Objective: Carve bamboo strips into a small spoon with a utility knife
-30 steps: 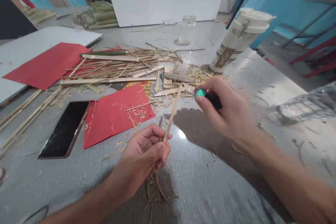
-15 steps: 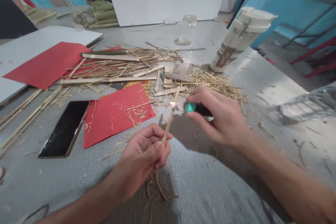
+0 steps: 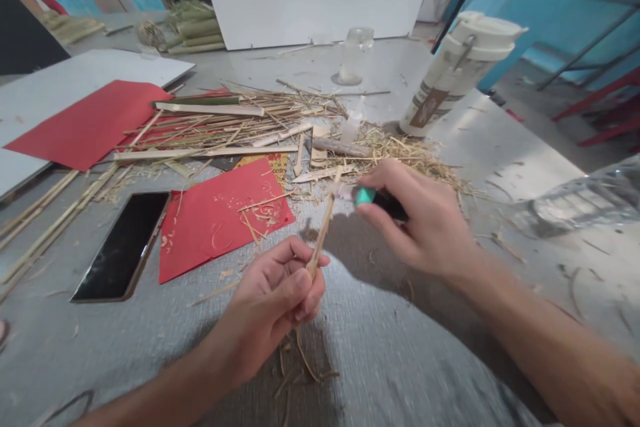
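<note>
My left hand point(image 3: 283, 287) is closed around a thin bamboo stick point(image 3: 325, 225), its pale upper end pointing up and away from me. In my right hand point(image 3: 423, 217) is a small knife with a black handle and a green collar point(image 3: 365, 196), gripped between thumb and fingers. The knife's blurred pale blade reaches left to the upper part of the stick; I cannot tell exactly how it meets the wood. Below my left hand lie thin curled shavings point(image 3: 305, 363). To its left, red paper point(image 3: 220, 233) is scattered with pale shavings.
A phone point(image 3: 123, 247) lies at the left. Behind are many bamboo strips point(image 3: 280, 110), straw-like shavings point(image 3: 410, 150) and a small translucent bottle point(image 3: 352, 125). A white tumbler point(image 3: 457, 73) and a clear plastic bottle point(image 3: 590, 200) are at the right. A clear jar point(image 3: 356, 57) stands further back.
The bright glint on the stick has faded, and the knife has shifted slightly, its blade now showing as a pale blur beside the stick. My left hand has barely moved.
</note>
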`<act>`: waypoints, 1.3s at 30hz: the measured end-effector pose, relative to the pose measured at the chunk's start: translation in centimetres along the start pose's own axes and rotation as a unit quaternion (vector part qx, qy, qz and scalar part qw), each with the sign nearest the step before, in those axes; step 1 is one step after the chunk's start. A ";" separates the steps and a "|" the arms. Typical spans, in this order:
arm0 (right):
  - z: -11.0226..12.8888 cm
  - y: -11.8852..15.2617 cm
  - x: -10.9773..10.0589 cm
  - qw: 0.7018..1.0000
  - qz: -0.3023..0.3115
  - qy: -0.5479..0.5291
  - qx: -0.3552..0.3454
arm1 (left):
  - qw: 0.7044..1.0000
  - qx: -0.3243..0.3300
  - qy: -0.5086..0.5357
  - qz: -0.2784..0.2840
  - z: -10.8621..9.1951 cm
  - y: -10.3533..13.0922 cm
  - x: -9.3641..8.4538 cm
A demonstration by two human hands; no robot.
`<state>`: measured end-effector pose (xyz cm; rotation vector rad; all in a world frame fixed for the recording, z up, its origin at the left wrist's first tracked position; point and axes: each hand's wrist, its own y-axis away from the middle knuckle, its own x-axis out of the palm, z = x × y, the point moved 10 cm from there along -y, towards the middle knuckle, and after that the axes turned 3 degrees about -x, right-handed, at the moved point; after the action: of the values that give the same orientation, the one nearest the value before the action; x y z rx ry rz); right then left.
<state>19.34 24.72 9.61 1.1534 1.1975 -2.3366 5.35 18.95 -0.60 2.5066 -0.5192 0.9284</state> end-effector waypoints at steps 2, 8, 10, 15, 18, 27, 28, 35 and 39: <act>-0.6 0.0 -0.5 1.000 -0.014 0.006 0.015 | 1.000 -0.001 0.002 -0.003 0.0 0.0 0.0; 3.1 0.3 2.2 0.992 0.086 -0.030 -0.087 | 0.999 0.024 -0.012 -0.045 -1.3 -0.1 -0.9; 3.2 0.2 2.2 0.994 0.075 -0.006 -0.084 | 0.998 0.031 -0.013 -0.050 -1.6 -0.1 -1.0; 0.3 -0.1 -0.2 1.000 -0.001 0.023 -0.007 | 1.000 0.012 -0.018 -0.006 -0.6 0.1 0.0; -1.1 -0.1 -1.9 0.997 -0.067 0.037 0.028 | 1.000 -0.006 -0.015 0.010 0.1 0.2 0.3; 3.1 0.2 1.9 0.994 0.053 -0.006 -0.096 | 1.000 0.023 -0.011 -0.015 -1.2 -0.2 -0.9; 2.4 0.1 1.4 0.996 0.038 0.011 -0.074 | 0.999 0.025 -0.015 -0.014 -1.2 -0.2 -0.9; 2.2 0.1 1.1 0.998 0.032 0.012 -0.051 | 1.000 0.028 -0.008 -0.007 -1.1 -0.2 -0.8; 2.9 0.2 1.3 0.995 0.046 0.007 -0.087 | 1.000 0.021 -0.014 -0.004 -0.9 -0.1 -0.6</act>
<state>17.04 22.46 9.47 1.1425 1.2954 -2.1151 4.50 19.62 -0.45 2.5613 -0.5045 0.9107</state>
